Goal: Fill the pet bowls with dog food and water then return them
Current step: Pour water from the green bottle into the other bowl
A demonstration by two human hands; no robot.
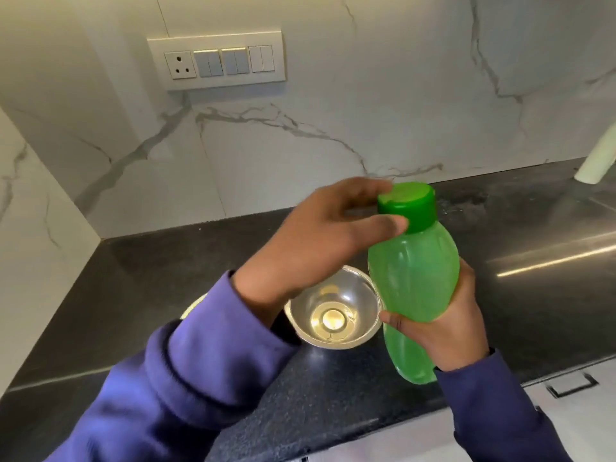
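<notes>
I hold a green plastic water bottle point(413, 278) tilted over the counter, my right hand point(456, 325) wrapped around its lower body. My left hand point(320, 238) reaches across from the left, thumb and fingers touching the darker green cap point(408, 205). Below the bottle an empty steel pet bowl point(333, 315) stands on the black counter point(116, 295). A second bowl point(193, 306) shows only as a pale rim sliver behind my left sleeve.
A marble wall with a switch panel point(216, 60) rises behind the counter. A steel sink drainboard point(550, 248) lies to the right, with a pale object point(596, 155) leaning at the far right. The counter's front edge runs below my arms.
</notes>
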